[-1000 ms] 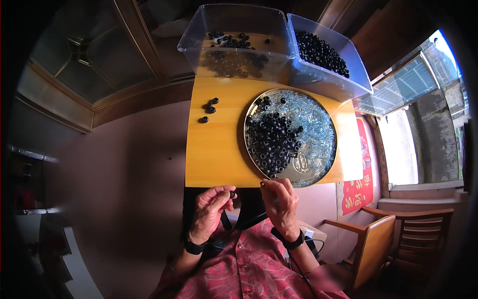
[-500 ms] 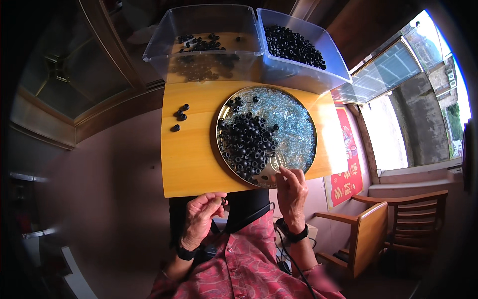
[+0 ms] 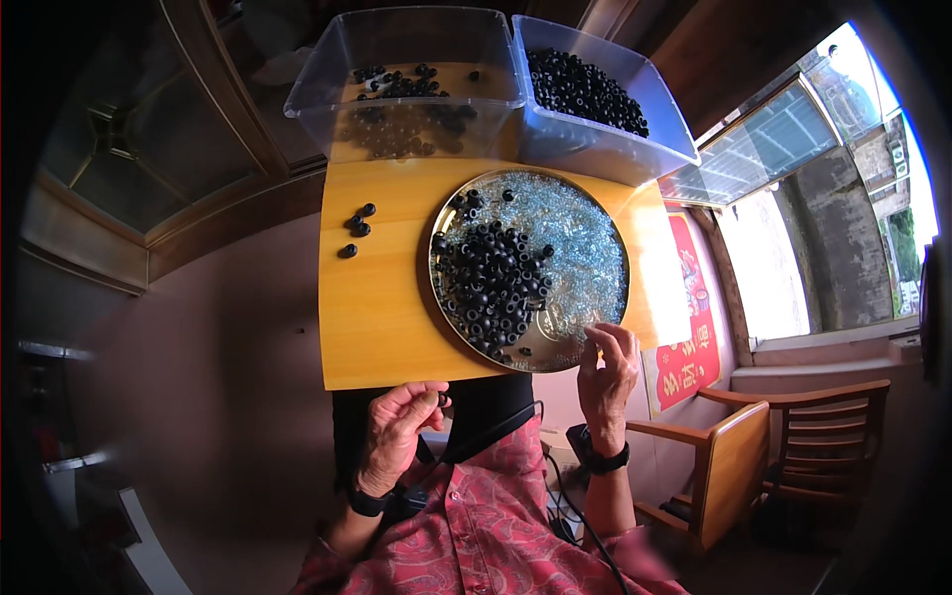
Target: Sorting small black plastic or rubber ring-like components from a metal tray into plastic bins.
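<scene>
My left hand is closed at the near table edge, its thumb and fingers pinching a small black hollow cap-like piece. On the table a round shiny metal tray holds a heap of black round hollow pieces on its left. Many small clear bluish pieces are spread over its right side. My right hand reaches the tray's near right rim with bent fingers at the edge of the clear pieces. Whatever lies between its fingertips is too small to make out.
At the table's far side stand two clear plastic bins: the left bin has some black pieces, the right bin far more. Several loose black pieces lie left of the tray. A wooden chair stands at the right, and a cable hangs beside me.
My right hand has moved right, from the tray's bare near part to its near right rim by the clear pieces. My left hand stays almost still, holding the black piece.
</scene>
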Demonstrator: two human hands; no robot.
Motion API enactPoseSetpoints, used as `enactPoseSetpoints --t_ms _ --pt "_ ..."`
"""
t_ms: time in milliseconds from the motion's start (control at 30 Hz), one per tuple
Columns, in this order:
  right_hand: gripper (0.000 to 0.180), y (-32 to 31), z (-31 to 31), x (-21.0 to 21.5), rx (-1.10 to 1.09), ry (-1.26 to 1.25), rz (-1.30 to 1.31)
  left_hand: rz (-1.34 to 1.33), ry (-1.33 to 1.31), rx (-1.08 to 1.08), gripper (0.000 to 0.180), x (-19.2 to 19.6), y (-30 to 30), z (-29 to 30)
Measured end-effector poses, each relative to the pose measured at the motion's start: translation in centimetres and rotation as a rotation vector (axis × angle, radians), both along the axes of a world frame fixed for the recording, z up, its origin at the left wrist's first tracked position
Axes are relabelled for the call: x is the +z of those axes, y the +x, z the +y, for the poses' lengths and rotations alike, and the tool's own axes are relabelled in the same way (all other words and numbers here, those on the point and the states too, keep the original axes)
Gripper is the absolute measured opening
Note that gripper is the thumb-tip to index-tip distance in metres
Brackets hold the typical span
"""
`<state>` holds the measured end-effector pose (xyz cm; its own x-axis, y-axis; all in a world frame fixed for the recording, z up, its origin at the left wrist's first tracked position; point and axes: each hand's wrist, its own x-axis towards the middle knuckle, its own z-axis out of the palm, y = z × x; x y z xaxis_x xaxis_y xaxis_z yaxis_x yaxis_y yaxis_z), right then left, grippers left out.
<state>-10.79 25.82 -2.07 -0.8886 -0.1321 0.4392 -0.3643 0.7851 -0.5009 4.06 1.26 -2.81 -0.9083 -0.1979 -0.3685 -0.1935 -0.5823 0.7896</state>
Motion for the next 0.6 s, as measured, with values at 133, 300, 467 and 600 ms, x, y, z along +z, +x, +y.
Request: enactPoseSetpoints --t_ms 133,300,467,600 --pt "0.016 0.4 -1.3 0.8 0.047 0.061 0.002 -0.012 -0.007 -0.009 0.022 -0.2 0.0 0.0" --pt "0.013 0.4 -0.9 0.7 0.122 0.069 -0.038 -0.005 -0.014 -0.009 0.022 -0.1 -0.1 0.0" --pt "0.012 0.5 -0.1 0.5 0.06 0.006 -0.002 -0.01 -0.022 -0.014 0.023 0.0 0.0 0.0" --pt "0.012 1.0 -0.5 0.7 0.095 -0.003 -0.028 -0.014 -0.029 -0.019 0.022 -0.1 -0.1 0.1"
